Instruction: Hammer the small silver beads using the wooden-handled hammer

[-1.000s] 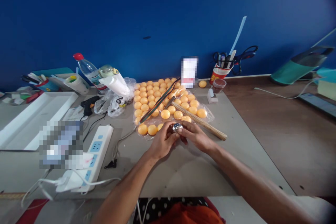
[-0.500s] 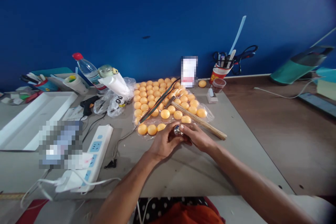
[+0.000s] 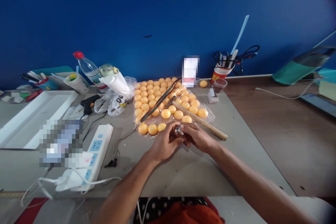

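1. Ball (image 3: 179,132), small, shiny, silver: held between left hand (image 3: 166,141) and right hand (image 3: 198,137), over the desk (image 3: 196,175), at the near side of the orange balls (image 3: 165,113).
2. Fingers: left ones are curled narrow round the ball's left side; right ones are bent in from the other side, thumb laid on top. Underside is hidden; how the ball is supported there cannot be told.
3. Slip: surface looks smooth and curved, so the ball could be squeezed out sideways if the thumb is pressed off-centre.
4. Drop: if both grips are loosened together, the ball could be let fall and sent rolling over the desk, maybe off its near edge.
5. Orange balls: front row is partly blocked from view by the hands; contact cannot be judged. If the hands are pushed forward, the plastic (image 3: 210,112) could be rucked and the row shifted.
6. Hammer (image 3: 198,119): laid across the orange balls, handle slanted down near the right hand. If the handle is knocked by that hand, the head could be swung and thin shells dented.
7. Strap (image 3: 160,100): also laid over the pack; it could be dragged along if the plastic is pulled.
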The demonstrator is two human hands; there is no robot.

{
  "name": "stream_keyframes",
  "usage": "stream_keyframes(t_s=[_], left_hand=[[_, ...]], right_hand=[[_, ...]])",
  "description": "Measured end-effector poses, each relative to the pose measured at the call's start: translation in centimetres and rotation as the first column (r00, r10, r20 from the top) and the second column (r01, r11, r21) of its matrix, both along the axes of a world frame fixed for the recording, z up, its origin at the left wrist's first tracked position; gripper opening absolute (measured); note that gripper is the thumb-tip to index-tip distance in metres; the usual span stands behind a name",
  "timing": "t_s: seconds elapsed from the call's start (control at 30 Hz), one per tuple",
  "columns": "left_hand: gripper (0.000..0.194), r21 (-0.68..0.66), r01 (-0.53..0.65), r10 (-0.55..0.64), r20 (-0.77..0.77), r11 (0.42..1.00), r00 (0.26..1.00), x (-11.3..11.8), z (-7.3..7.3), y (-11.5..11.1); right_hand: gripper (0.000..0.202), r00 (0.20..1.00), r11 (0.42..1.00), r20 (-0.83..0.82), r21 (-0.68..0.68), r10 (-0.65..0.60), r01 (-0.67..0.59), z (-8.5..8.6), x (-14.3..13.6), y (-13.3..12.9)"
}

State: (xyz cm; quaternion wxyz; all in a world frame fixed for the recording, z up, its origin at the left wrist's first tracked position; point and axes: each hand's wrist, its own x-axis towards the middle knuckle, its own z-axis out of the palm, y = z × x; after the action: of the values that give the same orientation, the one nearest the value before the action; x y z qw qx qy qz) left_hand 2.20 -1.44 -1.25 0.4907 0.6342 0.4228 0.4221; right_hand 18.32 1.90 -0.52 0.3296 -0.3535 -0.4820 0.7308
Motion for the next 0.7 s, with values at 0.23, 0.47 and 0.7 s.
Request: stream_keyframes(t_s=[0.23,0.47,0.7], left_hand=[[0.044,0.004,-0.009,0.009,-0.086,1.000,0.996,-0.2,0.5,0.1],[0.040,-0.055,-0.016,0.018,0.037,0.998,0.999,-0.1,0.3,0.1],[0.046,-0.135,0.129,-0.102,0.193,0.982,0.976,0.1,1.0,0.1]], right_hand=[[0.042,0.999,0.996,-0.029,-0.079,0.035,-0.037,-0.6,0.2,0.1],[0.041,0.996,0.992,-0.068,-0.102,0.062,-0.069,-0.3,0.0,-0.1],[0.036,0.999,0.991,-0.042,-0.126,0.034,-0.040,0.4,0.2,0.0]])
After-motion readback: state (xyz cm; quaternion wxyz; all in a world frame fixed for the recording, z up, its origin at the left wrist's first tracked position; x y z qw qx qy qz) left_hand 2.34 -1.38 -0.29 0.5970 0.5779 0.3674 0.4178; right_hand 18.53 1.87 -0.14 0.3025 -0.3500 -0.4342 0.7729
